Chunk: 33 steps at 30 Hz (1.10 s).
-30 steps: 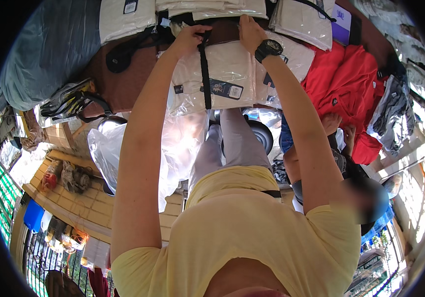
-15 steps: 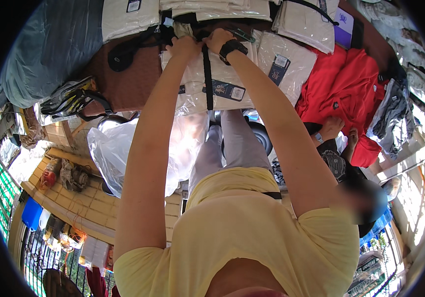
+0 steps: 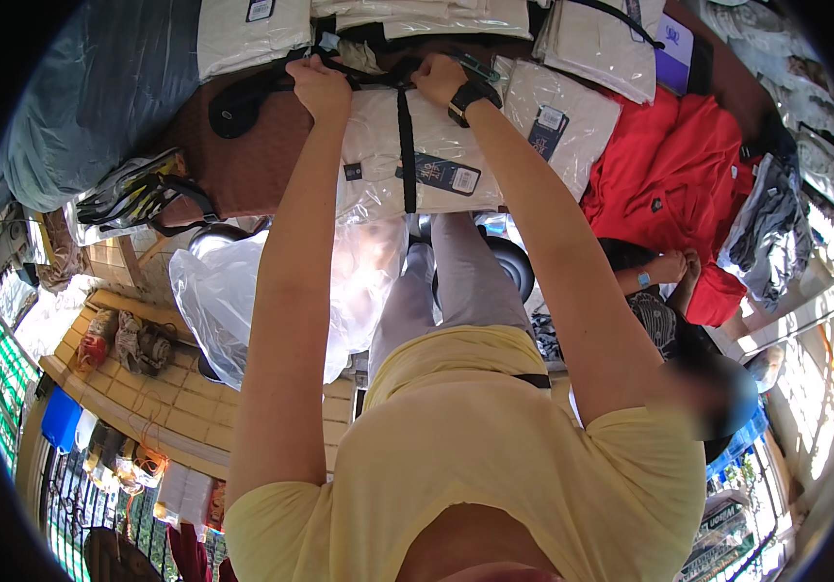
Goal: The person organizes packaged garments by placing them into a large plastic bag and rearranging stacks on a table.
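L hand (image 3: 320, 89) is pinching the black strap (image 3: 406, 145) at what looks like its free run, fingers narrow, prob. b/c a thin band is needing a firm hold. R hand (image 3: 441, 82) is sitting nr where the strap is bending over the pack's far side, fingers drawn close; can't tell if they're gripping or only bracing it. Cream bagged pack (image 3: 370, 141) is lying flat on the brown cloth (image 3: 242, 179) at its near edge, w/ the strap crossing its front, prob. so the slick layers aren't sliding apart. Dark tag (image 3: 444, 173) is showing face up, one end under the strap. Black roll (image 3: 232, 116) is resting left of L hand; another bagged pack (image 3: 577, 131) is lying just right, prob. parked within reach.
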Tool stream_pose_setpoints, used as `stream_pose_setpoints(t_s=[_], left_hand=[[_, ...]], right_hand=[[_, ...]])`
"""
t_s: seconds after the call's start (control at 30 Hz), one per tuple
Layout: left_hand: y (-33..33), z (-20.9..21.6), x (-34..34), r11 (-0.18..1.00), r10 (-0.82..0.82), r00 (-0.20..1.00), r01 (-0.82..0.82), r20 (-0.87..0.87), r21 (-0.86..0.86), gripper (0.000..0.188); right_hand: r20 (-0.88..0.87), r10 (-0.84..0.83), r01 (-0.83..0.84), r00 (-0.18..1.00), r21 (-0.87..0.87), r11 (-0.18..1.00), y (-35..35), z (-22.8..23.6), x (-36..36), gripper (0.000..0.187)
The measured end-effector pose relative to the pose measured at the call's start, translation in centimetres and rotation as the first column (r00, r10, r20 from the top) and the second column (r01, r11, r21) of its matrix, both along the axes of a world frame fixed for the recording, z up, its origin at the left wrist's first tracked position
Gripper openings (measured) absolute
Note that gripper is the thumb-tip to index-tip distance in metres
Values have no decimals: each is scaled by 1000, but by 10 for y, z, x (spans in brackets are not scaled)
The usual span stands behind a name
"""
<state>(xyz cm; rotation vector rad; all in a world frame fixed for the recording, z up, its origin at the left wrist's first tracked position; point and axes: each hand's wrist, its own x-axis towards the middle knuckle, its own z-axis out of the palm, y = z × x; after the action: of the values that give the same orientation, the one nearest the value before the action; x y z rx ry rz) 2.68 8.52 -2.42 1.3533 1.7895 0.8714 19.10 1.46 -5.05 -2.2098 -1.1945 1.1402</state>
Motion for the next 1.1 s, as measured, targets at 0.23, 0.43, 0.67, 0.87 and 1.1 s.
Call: stream_pose_setpoints(t_s=[0.23,0.43,0.67,0.87,1.1], left_hand=[[3,4,-11,829,-172,701,482,692,-282,32],[-21,14,-11,605,-763,462,756,-453,-249,42],[-46,27,23,618,-784,570,684,-246,-388,30],[-67,23,26,695,-583,709,688,-396,210,18],[-2,-5,2,511,-857,514,839,-34,-186,28]], right_hand=[[-144,-43,60,989,115,992,9,-4,2,29],[-138,-85,107,987,158,982,19,-6,-5,32],[-151,2,18,989,129,992,35,-30,-6,23],[-351,59,-96,934,-90,991,51,-1,5,15],[64,264,-271,962,246,931,-5,27,4,21]])
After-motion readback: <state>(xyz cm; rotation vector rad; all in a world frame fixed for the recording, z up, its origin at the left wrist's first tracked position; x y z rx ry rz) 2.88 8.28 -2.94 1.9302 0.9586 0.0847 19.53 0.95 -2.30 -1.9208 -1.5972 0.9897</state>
